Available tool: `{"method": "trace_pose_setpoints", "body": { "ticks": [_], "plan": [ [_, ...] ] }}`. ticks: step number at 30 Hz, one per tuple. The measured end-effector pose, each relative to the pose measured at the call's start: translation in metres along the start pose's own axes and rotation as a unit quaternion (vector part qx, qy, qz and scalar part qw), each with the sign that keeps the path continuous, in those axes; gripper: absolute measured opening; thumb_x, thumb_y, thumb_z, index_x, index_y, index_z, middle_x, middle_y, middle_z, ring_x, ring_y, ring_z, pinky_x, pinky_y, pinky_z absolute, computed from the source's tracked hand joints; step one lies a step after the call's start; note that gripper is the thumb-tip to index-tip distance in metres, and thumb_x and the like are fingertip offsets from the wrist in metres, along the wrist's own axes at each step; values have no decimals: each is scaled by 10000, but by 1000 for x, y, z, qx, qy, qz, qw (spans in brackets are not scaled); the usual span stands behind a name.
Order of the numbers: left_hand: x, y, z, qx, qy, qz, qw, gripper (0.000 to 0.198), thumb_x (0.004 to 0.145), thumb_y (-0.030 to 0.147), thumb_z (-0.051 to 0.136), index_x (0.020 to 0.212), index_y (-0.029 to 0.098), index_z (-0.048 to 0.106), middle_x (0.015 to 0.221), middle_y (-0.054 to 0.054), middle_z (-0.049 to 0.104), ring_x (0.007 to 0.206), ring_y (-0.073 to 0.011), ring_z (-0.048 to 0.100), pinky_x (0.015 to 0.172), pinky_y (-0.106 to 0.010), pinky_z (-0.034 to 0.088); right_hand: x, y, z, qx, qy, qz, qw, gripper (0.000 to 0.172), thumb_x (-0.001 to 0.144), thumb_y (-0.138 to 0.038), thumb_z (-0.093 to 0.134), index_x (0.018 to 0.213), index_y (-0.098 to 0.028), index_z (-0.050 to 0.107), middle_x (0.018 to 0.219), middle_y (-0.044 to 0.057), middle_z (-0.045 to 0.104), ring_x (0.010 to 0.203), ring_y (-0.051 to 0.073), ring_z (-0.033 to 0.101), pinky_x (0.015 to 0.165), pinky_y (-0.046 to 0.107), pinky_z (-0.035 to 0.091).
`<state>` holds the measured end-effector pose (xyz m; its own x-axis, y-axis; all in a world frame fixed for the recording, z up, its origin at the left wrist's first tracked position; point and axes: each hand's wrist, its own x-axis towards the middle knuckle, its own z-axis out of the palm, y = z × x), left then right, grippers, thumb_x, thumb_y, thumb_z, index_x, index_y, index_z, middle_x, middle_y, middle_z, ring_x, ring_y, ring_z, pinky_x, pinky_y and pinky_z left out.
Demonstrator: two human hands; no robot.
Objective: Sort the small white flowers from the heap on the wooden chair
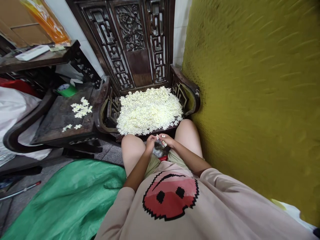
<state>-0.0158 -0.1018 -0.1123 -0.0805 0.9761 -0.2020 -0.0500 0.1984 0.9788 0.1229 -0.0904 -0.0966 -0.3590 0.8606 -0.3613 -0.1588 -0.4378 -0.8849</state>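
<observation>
My left hand (150,143) and my right hand (169,141) meet between my knees, fingertips pinched close together. A small white flower (157,137) is caught between the fingertips of both. Several more white flowers (164,144) show at the fingers of my right hand, seemingly held there in a short cluster; how they are joined is too small to tell. Just beyond my knees, a wide heap of cream-white flowers (150,111) covers the seat of a dark carved wooden chair (140,68).
On my left, a dark wooden side table (56,115) bears loose flowers (81,107) and a roll of green tape (66,90). Green sheeting (75,200) spreads over the floor. A tall mustard-yellow textured surface (250,100) stands close on my right.
</observation>
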Motion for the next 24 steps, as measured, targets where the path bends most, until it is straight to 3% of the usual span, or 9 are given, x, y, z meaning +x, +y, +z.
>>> {"method": "trace_pose_setpoints", "body": {
  "ticks": [8,15,20,24],
  "plan": [
    [-5,6,2,-52,-6,-37,998,241,650,335,590,601,185,408,552,50,457,530,-77,449,545,-204,357,1,-1,2,39,2,14,999,372,611,-451,722,692,-134,545,504,-74,469,345,29,364,358,191,229],
    [-7,13,0,-71,-22,-76,994,257,659,369,580,638,193,393,629,31,498,574,-86,486,559,-207,373,0,-3,3,80,15,44,996,278,625,-338,726,709,-141,550,465,-79,466,328,38,368,365,195,253],
    [-9,11,-1,33,3,9,999,209,700,376,575,673,194,474,648,15,525,630,-111,512,618,-232,403,-3,-2,3,67,37,40,996,276,629,-344,727,696,-140,554,468,-74,475,328,39,378,354,190,245],
    [-16,16,4,174,48,114,977,186,757,370,544,697,197,517,708,-8,562,698,-132,530,693,-259,418,-4,-2,1,60,57,49,995,249,662,-319,712,657,-140,539,461,-69,467,317,39,373,338,187,244]
  ]
}}
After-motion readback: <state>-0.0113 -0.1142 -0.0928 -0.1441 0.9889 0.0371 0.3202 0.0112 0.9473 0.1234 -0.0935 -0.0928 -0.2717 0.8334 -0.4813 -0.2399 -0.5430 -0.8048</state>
